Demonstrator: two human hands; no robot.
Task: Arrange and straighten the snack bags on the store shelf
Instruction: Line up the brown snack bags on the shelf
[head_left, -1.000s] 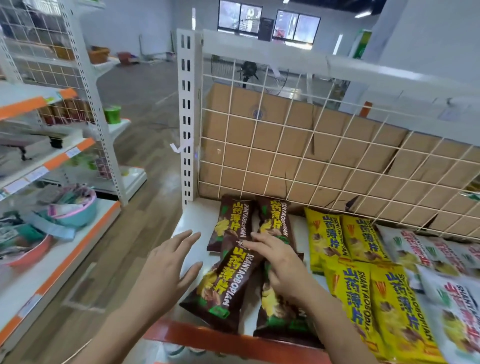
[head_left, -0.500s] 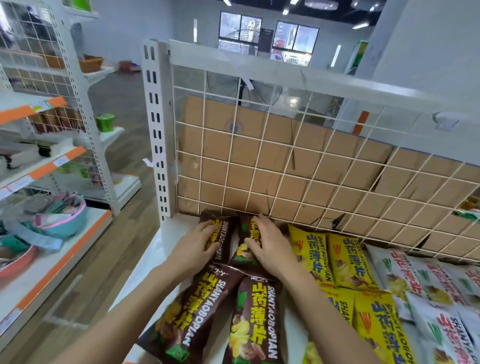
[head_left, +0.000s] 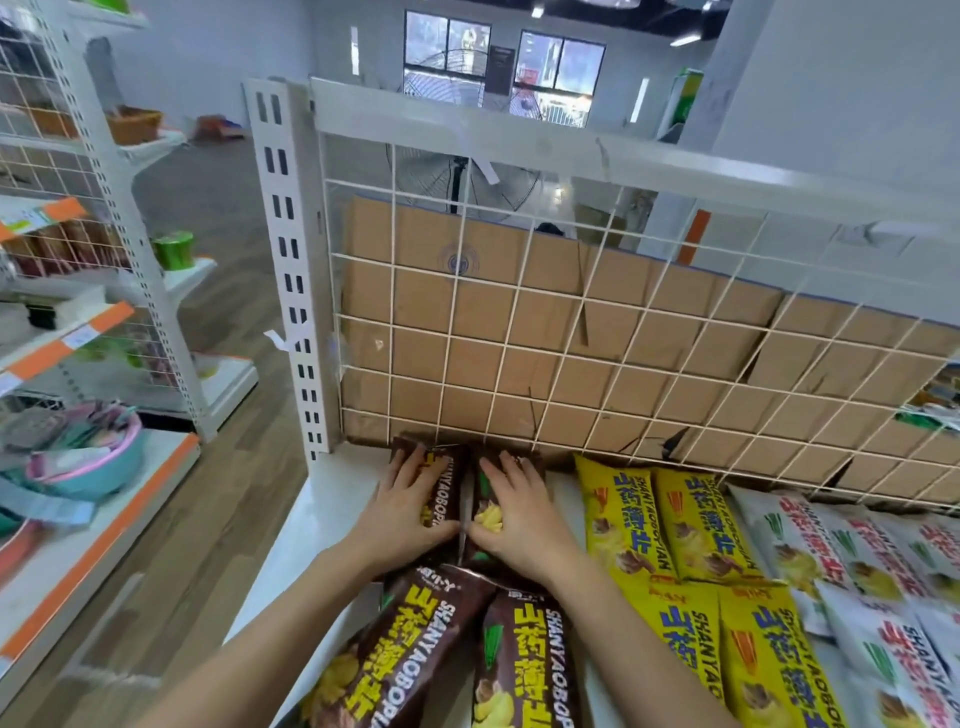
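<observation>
Both hands are down on the rear pair of brown snack bags at the back of the white shelf (head_left: 322, 525). The left hand (head_left: 405, 514) lies flat on the left rear brown bag (head_left: 444, 486), fingers straight and spread toward the wire grid (head_left: 519, 317), pressing rather than grasping. The right hand (head_left: 514, 514) does the same on the right rear brown bag (head_left: 485, 501), fingers extended. The thumbs nearly meet at the gap between the two bags. We see both rear bags lying flat side by side, top ends right against the foot of the grid, with cardboard (head_left: 483, 338) behind it. Nearer the camera, the front-left brown bag (head_left: 410, 654) sits tilted, its top leaning right and touching the front-right brown bag (head_left: 524, 670), which lies straighter; the forearms pass over both. Just right of the brown ones we have yellow bags (head_left: 623, 519) in two rows, then white bags (head_left: 810, 545) further right, overlapping. Off to the left, a neighbouring rack with orange edging (head_left: 104, 535) holds a pink-and-teal basin (head_left: 88, 462).
</observation>
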